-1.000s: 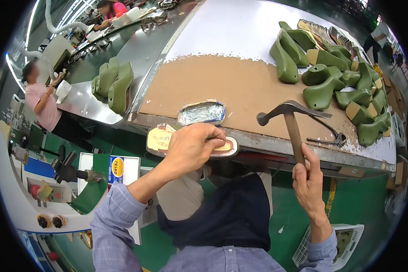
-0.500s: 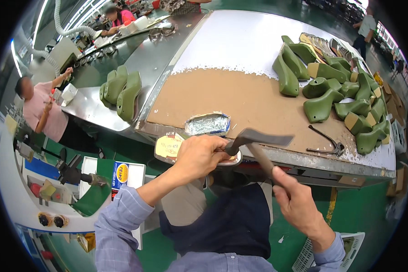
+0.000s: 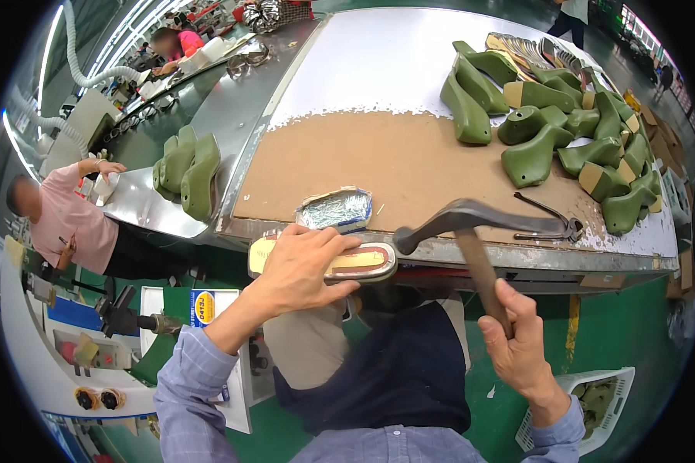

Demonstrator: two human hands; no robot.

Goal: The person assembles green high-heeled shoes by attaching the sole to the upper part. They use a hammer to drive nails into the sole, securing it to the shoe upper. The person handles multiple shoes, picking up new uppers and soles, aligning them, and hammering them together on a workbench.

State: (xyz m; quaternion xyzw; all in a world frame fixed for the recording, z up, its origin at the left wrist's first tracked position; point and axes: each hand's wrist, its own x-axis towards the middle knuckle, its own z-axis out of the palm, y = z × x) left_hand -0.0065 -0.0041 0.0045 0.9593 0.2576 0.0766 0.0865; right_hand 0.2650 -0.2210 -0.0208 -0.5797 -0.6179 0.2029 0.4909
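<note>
1. The room is a workshop with a green floor (image 3: 440,455); a metal-edged table (image 3: 347,154), part white and part worn brown, fills the far middle. At the far left, a person in a pink top (image 3: 76,220) stands by a steel bench (image 3: 143,201).
2. The sole-shaped piece (image 3: 367,262), yellow-faced with a red-brown border, is at the near edge of the table, left of centre, face up. Below it show the person's legs.
3. The left hand (image 3: 305,270) lies palm down across its middle, fingers stretched over the top and thumb out along the near side, a pressing hold rather than a full wrap.
4. The right hand (image 3: 517,332) has its fingers and thumb curled round the lower handle of a hammer (image 3: 471,224), whose round face points left, close to the piece's right end.
5. The piece looks stiff and fairly solid, its smooth rim perhaps slippery; steadying it by the middle seems sound. The hammer is probably head-heavy, best held low on the wood.
6. Beyond the piece sits a torn box of small metal bits (image 3: 336,212); to the right lie pincers (image 3: 567,230) and piled green shoe forms (image 3: 529,158).
7. The palm covers much of the yellow face; its underside and support are hidden. Whether hammer and piece touch, I cannot tell.
</note>
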